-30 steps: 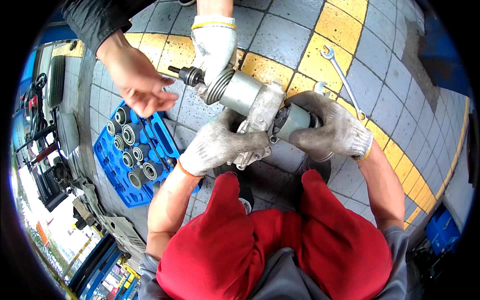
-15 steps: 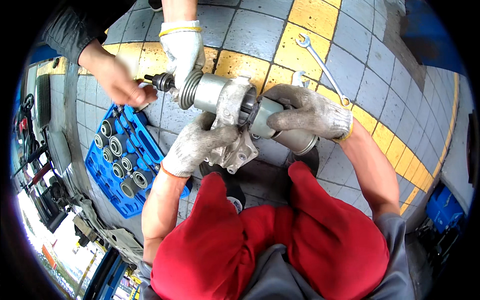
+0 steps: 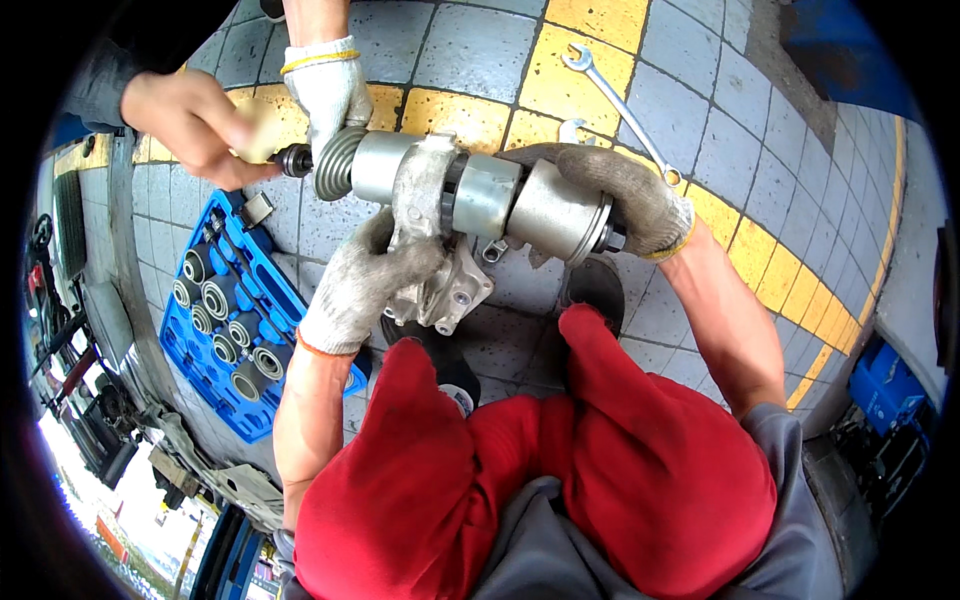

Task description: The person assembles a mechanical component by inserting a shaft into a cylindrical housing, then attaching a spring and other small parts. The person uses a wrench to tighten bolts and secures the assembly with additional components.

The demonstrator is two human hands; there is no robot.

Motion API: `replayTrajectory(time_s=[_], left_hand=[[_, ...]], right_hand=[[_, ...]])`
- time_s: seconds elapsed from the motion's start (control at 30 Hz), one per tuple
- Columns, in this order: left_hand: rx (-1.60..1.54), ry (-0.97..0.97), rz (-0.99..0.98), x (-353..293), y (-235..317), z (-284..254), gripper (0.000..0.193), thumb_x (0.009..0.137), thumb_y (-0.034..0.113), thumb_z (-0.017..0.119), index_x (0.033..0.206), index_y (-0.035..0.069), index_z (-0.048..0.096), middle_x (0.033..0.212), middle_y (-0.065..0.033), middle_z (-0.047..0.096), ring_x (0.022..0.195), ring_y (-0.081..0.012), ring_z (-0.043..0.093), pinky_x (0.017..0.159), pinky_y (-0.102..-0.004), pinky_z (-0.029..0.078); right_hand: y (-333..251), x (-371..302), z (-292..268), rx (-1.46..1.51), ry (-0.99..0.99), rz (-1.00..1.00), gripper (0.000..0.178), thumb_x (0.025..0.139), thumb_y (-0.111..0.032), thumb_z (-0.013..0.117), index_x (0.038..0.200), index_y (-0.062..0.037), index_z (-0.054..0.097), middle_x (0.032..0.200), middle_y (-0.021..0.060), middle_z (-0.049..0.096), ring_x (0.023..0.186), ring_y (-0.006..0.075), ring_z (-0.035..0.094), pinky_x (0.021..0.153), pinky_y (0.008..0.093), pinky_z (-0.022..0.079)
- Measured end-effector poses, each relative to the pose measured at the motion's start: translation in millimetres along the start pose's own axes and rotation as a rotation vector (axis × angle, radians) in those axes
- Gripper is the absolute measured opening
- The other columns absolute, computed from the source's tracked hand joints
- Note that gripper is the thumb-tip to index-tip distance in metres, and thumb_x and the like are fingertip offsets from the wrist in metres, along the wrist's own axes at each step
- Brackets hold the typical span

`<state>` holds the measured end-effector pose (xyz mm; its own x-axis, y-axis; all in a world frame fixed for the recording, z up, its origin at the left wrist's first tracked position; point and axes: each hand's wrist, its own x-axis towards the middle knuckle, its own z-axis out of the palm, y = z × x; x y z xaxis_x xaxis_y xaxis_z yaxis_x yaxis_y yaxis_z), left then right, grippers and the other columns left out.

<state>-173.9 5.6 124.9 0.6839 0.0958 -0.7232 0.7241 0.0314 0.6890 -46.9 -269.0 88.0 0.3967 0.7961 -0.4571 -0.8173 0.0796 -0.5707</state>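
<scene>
My gloved left hand (image 3: 370, 280) is closed round a cast metal knuckle (image 3: 420, 195) with a ring and a bolt-holed flange. Through its ring runs a row of press-tool parts. To the right of the ring sit a short metal sleeve (image 3: 487, 197) and a wider metal cup (image 3: 555, 215). My gloved right hand (image 3: 635, 195) wraps the far side of that cup, beside a bolt end (image 3: 610, 238). On the left, a co-worker's gloved hand (image 3: 328, 95) holds a stepped disc (image 3: 340, 163); the co-worker's bare hand (image 3: 190, 125) is at the dark screw end (image 3: 294, 160).
A blue tool case (image 3: 205, 405) with several metal sleeves lies open on the tiled floor at left. A combination wrench (image 3: 625, 115) lies on the yellow floor stripe, near another partly hidden wrench (image 3: 572, 131). My red-clad knees (image 3: 640, 420) are below the assembly.
My right hand has shifted from the short sleeve to the wider cup, which now lines up with the row. The assembly has moved slightly left and become more level.
</scene>
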Motion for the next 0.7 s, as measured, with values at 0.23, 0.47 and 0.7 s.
replayTrajectory(time_s=[0.23, 0.47, 0.7], left_hand=[[0.071, -0.057, 0.009, 5, 4, 5, 0.057, 0.088, 0.024, 0.079, 0.134, -0.006, 0.064, 0.115, -0.0111, 0.073, 0.103, -0.0161, 0.067, 0.093, -0.0320, 0.053], [0.189, -0.025, -0.044, -1, 14, 8, 0.054, 0.087, 0.022, 0.079, 0.130, -0.006, 0.066, 0.113, -0.0105, 0.073, 0.100, -0.0153, 0.067, 0.090, -0.0317, 0.054], [0.097, 0.002, -0.013, -4, 14, 11, 0.053, 0.086, 0.022, 0.081, 0.130, -0.005, 0.067, 0.110, -0.0092, 0.074, 0.097, -0.0137, 0.067, 0.089, -0.0316, 0.054]], right_hand=[[0, -4, 2, -0.003, 0.049, -0.009, 0.060, 0.103, -0.042, 0.060, 0.141, 0.0044, 0.057, 0.118, 0.0194, 0.072, 0.092, 0.0234, 0.075, 0.074, 0.0357, 0.064], [-5, -5, 4, -0.125, 0.055, -0.055, 0.046, 0.105, -0.033, 0.061, 0.130, 0.0054, 0.066, 0.114, 0.0127, 0.072, 0.097, 0.0154, 0.071, 0.082, 0.0315, 0.061], [-11, -3, 11, -0.238, 0.050, -0.078, 0.052, 0.104, -0.036, 0.060, 0.138, 0.0049, 0.059, 0.111, 0.0183, 0.072, 0.085, 0.0216, 0.074, 0.070, 0.0336, 0.063]])
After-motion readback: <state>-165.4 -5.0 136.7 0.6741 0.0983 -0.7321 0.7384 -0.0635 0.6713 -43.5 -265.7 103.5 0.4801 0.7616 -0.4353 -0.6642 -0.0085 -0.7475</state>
